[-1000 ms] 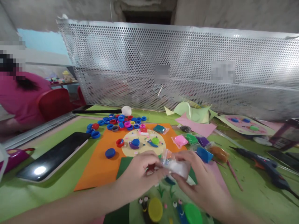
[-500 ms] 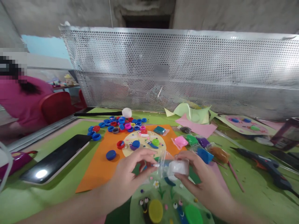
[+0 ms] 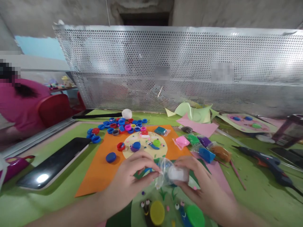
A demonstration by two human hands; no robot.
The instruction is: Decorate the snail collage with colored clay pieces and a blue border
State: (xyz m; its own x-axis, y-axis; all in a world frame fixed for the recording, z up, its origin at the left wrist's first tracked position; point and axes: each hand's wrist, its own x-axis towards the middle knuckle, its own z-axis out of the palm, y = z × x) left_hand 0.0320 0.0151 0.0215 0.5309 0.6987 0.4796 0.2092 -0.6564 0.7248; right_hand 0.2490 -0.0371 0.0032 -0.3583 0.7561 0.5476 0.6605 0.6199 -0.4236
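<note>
Between my hands is a small clear plastic bag with a lump of white clay in it. My right hand grips the bag around the lump with thumb and fingers. My left hand pinches the bag's clear open-looking end. Below them lies a pale green decorated board, with clay snails whose shells are a yellow cap and a green cap. Behind my hands, a cream round picture with cap snails rests on an orange sheet.
Several bottle caps lie at the back left, near a black phone. Bagged clay, including a blue pack, sits at the right beside a glue gun. A perforated metal panel stands behind; a person in pink sits at left.
The clear end of the bag is spread wider between my hands. My left fingers have shifted slightly at its edge. The view has moved a little to the right.
</note>
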